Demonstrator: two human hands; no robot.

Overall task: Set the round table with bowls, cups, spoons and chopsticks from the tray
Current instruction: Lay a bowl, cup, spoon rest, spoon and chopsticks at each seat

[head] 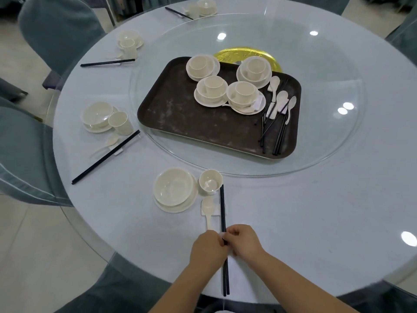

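Nearest setting, chopsticks (pixel 223 213) step: your left hand (pixel 208 247) and right hand (pixel 244 241) both pinched the pair, squaring it beside the spoon (pixel 208 211); next, likely, another set from the tray (pixel 180 114).

Both hands meet over a black chopstick pair (pixel 223 213) at the near edge of the bench (pixel 316 211): left hand (pixel 208 247) and right hand (pixel 244 240) pinch it with curled fingers. Beside it lie a spoon (pixel 208 211), a cup (pixel 210 181) and a bowl (pixel 173 187) on its plate. The dark tray (pixel 180 109) on the glass turntable (pixel 327 143) carries four bowl-and-cup sets, spoons and chopsticks.
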